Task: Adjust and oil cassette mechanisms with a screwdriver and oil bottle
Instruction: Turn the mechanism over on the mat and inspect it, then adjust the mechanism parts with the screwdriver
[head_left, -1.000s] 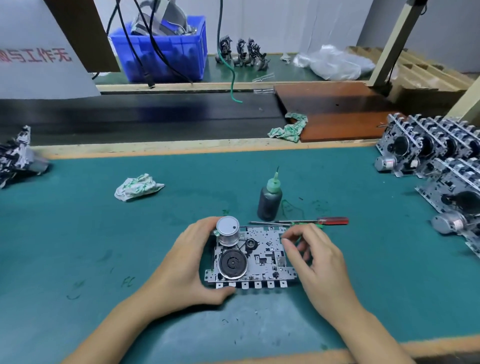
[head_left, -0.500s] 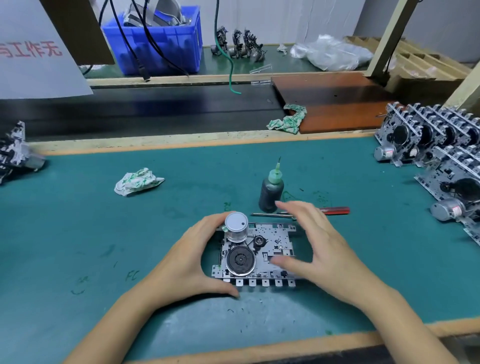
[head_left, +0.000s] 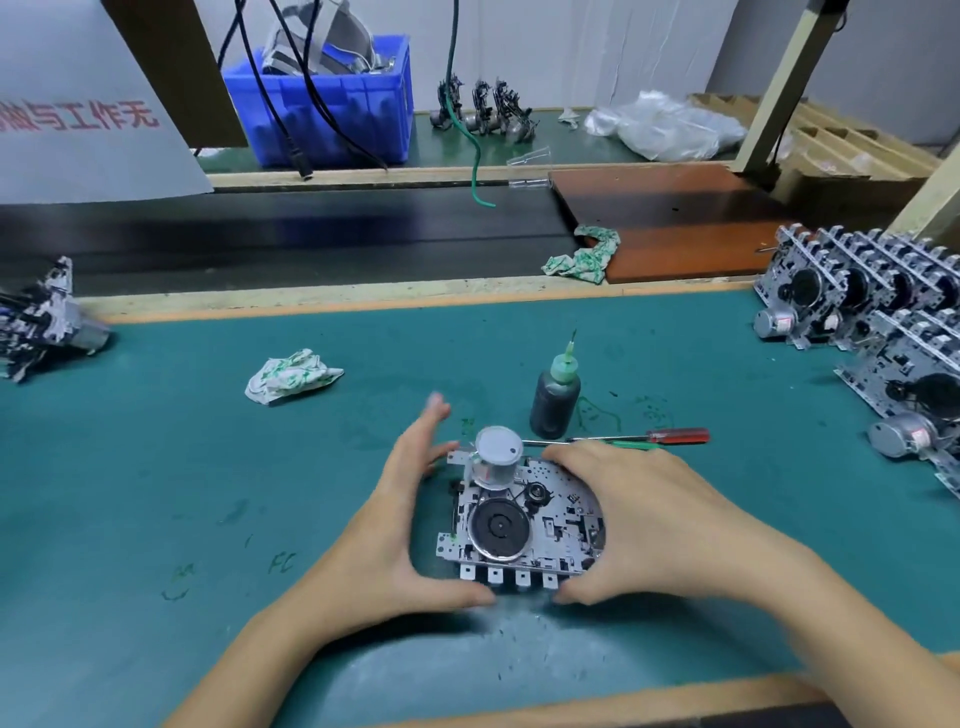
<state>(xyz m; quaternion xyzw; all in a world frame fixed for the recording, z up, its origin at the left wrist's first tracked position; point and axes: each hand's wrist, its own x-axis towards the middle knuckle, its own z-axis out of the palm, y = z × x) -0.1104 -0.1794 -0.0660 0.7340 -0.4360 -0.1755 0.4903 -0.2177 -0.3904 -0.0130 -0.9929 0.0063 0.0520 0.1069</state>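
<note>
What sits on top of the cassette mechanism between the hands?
On the cassette mechanism: a silver motor can and a black flywheel. The right hand covers its right edge, hiding what is there.

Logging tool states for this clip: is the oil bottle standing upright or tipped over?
Upright. The oil bottle stands on its base on the green mat, its needle tip pointing up, behind the cassette mechanism. Neither hand touches it.

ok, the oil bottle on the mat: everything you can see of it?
The oil bottle stands upright on the green mat, just beyond the cassette mechanism and short of the red-handled screwdriver. Small, round dark grey body, apparently plastic, with a pale green cap tapering to a thin needle tip that points up. Neither hand touches it. Green smears mark the mat to its right.
</note>
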